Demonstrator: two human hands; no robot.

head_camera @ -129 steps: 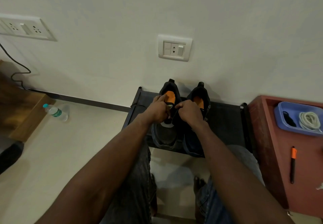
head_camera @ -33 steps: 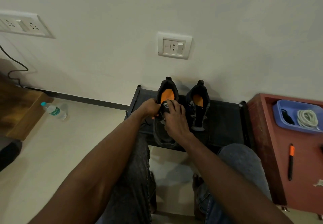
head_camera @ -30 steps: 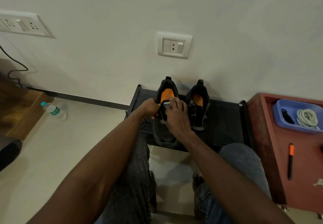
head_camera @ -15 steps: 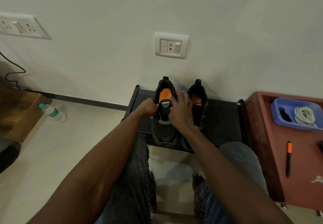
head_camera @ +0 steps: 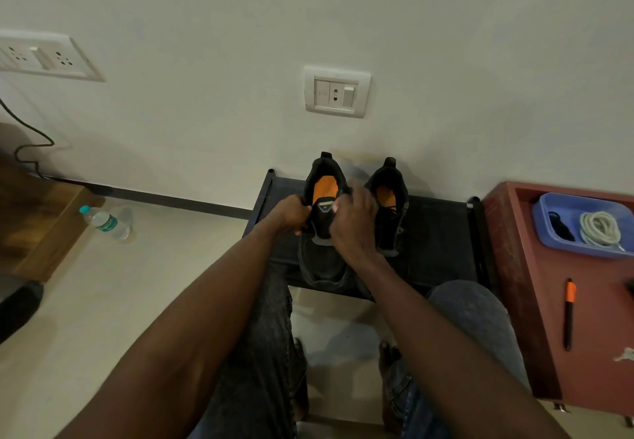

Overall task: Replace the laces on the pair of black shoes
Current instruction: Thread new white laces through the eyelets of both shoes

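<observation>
Standing side by side on a low black rack (head_camera: 442, 233) against the far wall, the two black shoes are seen with heels far and toes near, orange insoles showing. The left shoe (head_camera: 322, 260) is gripped at both sides of its opening: the left hand (head_camera: 291, 214) is curled round the left edge of the collar, and the right hand (head_camera: 353, 226) is curled over the right edge beside the tongue. Whether a lace is pinched under the right fingers cannot be told. The right shoe (head_camera: 391, 212) is left untouched just beside the right hand, a dark lace seen along its eyelets. To the right, on a red-brown cabinet (head_camera: 535, 335), a blue tray (head_camera: 549, 233) is set holding a coiled white lace (head_camera: 599, 229) and a dark bundle (head_camera: 559, 227); an orange-capped pen (head_camera: 569, 313) is laid nearer. On the floor at left, a water bottle (head_camera: 104, 222) is lying on its side.
</observation>
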